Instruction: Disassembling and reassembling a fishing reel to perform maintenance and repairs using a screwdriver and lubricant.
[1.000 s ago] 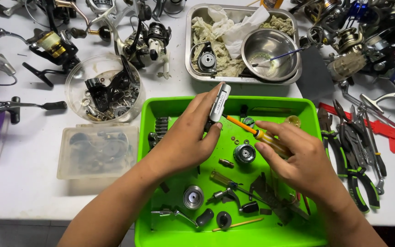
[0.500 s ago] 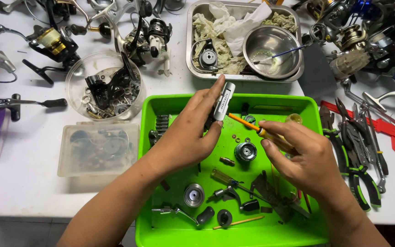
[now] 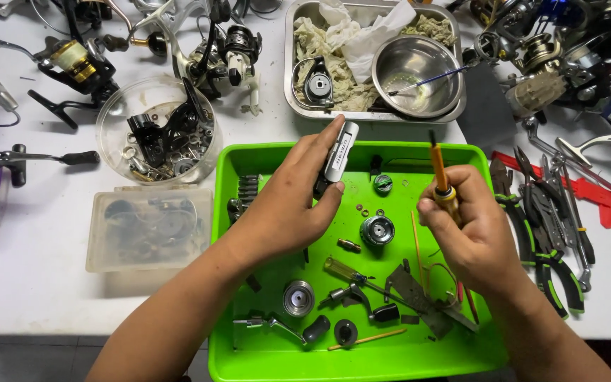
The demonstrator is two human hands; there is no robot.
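Observation:
Over a bright green tray point(image 3: 243, 354), my left hand point(image 3: 284, 205) grips a silver and black fishing-reel body part point(image 3: 339, 154), held upright near the tray's far edge. To its right, my right hand point(image 3: 472, 237) is closed on an orange-handled screwdriver point(image 3: 440, 173), its dark tip pointing up and away. The two hands are apart. Below them in the tray lie small reel parts: a round metal spool piece point(image 3: 377, 230), a silver gear point(image 3: 298, 298), a yellow-handled screwdriver point(image 3: 344, 271) and a crank handle point(image 3: 277, 327).
A metal tray point(image 3: 295, 99) with rags and a steel bowl point(image 3: 419, 74) stands behind the green one. A clear bowl of black parts point(image 3: 157, 127) and a lidded plastic box point(image 3: 148, 228) sit left. Pliers and cutters point(image 3: 546, 233) lie right. Several fishing reels crowd the far edge.
My right hand has lifted the orange screwdriver from lying low across the tray to standing upright, tip up. The left hand has kept the reel part almost still.

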